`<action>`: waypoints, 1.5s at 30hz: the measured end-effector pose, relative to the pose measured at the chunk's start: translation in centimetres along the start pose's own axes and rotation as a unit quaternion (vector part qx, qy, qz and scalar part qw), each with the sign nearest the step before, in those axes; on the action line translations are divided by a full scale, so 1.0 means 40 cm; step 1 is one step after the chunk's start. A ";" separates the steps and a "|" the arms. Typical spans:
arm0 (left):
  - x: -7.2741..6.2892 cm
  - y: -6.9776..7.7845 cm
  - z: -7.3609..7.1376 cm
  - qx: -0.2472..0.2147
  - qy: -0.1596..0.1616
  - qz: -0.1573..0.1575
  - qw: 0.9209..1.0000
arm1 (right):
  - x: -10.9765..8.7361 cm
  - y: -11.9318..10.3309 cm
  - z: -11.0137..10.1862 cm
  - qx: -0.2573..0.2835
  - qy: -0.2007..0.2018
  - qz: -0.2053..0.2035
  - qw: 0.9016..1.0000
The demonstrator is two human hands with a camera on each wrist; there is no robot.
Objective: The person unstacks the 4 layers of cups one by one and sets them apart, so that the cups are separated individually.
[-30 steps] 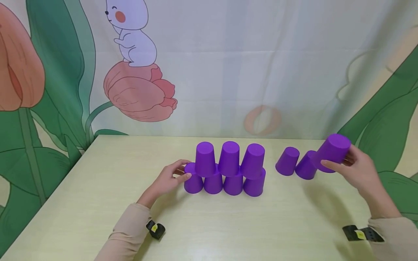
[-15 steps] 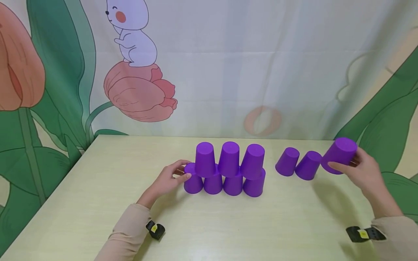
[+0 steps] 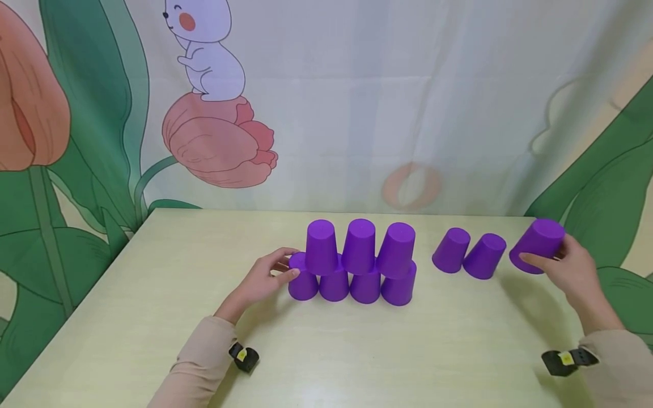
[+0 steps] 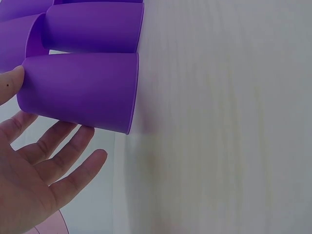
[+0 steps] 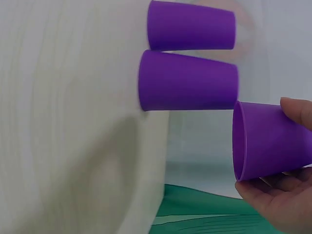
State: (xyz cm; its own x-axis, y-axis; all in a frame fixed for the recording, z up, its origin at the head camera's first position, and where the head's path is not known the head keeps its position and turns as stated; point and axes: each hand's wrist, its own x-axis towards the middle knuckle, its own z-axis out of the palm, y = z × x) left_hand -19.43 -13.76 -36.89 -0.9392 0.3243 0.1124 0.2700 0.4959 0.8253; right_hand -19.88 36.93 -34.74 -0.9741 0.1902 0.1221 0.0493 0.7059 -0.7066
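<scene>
Cup stack (image 3: 359,252): left-end cup (image 3: 304,286) touched by left hand (image 3: 262,276), fingers spread. Right of stack: tilted cup (image 3: 537,245) gripped by right hand (image 3: 575,265), fingers partly hidden; nearer stack, two cups (image 3: 484,257).

We see four purple cups (image 3: 365,289) upside down in a row on the table (image 3: 367,357), with three more cups (image 3: 359,249) upside down on top. The left hand (image 3: 261,277) touches the end cup (image 3: 302,286) of the low row. To the right, two other cups (image 3: 484,256) stand upside down, just beside each other. The right hand (image 3: 573,260) holds one last cup (image 3: 538,245) up off the table.
</scene>
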 end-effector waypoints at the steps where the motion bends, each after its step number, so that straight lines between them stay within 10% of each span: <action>1: -0.001 0.003 -0.001 -0.001 0.000 -0.002 1.000 | 0.002 0.004 0.001 0.001 -0.002 0.004 1.000; 37: 0.001 -0.002 0.000 -0.001 -0.001 0.001 1.000 | 0.084 0.146 0.064 0.018 -0.074 0.078 0.994; 45: 0.033 -0.093 0.017 -0.002 0.003 -0.008 1.000 | 0.099 0.171 0.075 0.007 -0.079 0.083 0.993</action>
State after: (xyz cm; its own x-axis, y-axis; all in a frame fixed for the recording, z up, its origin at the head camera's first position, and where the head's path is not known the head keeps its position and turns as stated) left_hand -21.53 -14.64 -40.19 -0.9448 0.3112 0.1026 0.2539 0.4973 0.8296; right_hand -24.05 40.47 -41.17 -0.9752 0.1934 -0.1078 0.2110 0.6644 -0.7170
